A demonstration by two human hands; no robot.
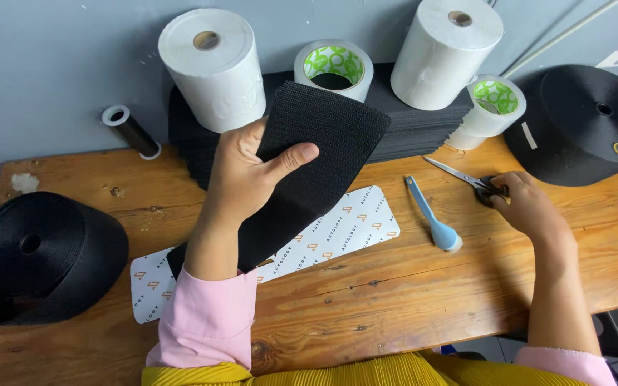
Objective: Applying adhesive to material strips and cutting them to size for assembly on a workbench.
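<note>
Left hand [248, 171] grips a black textured strip [309, 171] above the wooden table [395, 286]; right hand [527, 204] closes on scissors [470, 180] beside a blue brush [430, 218]

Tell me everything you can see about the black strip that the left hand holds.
The black strip is long, flat and wide, with a rough woven or hook-like texture. Its upper end is cut nearly straight with rounded corners. The left hand holds it tilted above the table, thumb pressed on its face, fingers behind. Its lower end reaches down over a white printed sheet. It bends only slightly.
</note>
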